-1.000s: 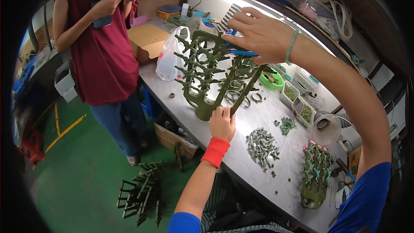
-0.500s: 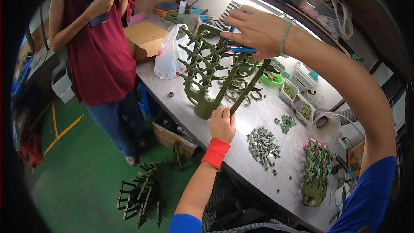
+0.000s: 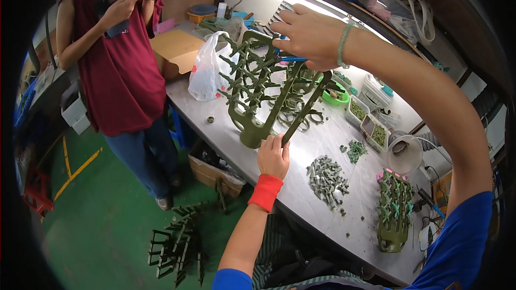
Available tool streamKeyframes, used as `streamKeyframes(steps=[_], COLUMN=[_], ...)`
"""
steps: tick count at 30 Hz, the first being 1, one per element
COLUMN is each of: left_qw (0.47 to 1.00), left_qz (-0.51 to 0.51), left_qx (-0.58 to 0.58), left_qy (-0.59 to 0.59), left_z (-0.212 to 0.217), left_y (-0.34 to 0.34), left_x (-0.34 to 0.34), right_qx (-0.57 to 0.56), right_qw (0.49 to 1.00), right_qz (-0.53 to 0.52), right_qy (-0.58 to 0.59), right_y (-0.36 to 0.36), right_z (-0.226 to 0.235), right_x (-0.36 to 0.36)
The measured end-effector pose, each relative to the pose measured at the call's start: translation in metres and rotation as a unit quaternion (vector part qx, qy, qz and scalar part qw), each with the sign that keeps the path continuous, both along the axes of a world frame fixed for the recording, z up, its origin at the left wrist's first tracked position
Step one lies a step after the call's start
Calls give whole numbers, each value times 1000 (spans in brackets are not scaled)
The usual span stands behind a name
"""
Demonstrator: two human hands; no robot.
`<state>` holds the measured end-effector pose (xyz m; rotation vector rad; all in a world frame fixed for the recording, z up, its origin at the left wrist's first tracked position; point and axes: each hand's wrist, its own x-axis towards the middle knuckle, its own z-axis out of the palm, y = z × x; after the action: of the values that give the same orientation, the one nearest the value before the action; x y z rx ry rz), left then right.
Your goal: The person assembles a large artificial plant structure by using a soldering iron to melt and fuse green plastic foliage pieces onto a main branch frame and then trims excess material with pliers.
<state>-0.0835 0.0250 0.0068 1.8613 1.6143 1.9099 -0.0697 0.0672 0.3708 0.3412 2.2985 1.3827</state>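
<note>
On the near edge of the grey table stands an olive-green branching frame [image 3: 252,136], with a round base, long bars and many small branched pieces on its left side. My left hand [image 3: 273,157], a red band at its wrist, is closed round the lower part of one bar, close to the base. Above the frame's top, my right hand [image 3: 307,36] grips blue-handled pliers [image 3: 293,59]. Their jaws point left among the upper branches, and I cannot make out what they touch. Several green rings [image 3: 302,120] lie behind the frame.
Grey-green small pieces [image 3: 327,180] lie piled right of my left hand. A second green frame [image 3: 394,236] lies at the right. Beyond are tubs [image 3: 376,133] and a white bag [image 3: 207,78]. At left, a person in maroon [image 3: 121,75] holds a small green piece. Dark frames [image 3: 177,244] occupy the floor.
The view has shifted slightly. My right hand and the pliers have moved a little left along the frame's top; my left hand keeps its hold. The other person's hands have shifted.
</note>
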Motion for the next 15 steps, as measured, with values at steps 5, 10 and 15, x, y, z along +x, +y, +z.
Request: streamKeyframes(steps=[5, 10, 15], left_qw=[999, 985, 968], left_qz=[-19, 96, 107], left_qx=[-18, 130, 172], left_qy=[20, -64, -149], left_z=[6, 76, 163], left_y=[-2, 6, 32], left_x=[-16, -55, -96], right_qx=[20, 17, 23], right_qw=[999, 999, 999], right_qz=[43, 41, 34], right_qy=[5, 12, 11], right_y=[1, -3, -1], right_z=[-7, -6, -7], right_x=[-8, -5, -4])
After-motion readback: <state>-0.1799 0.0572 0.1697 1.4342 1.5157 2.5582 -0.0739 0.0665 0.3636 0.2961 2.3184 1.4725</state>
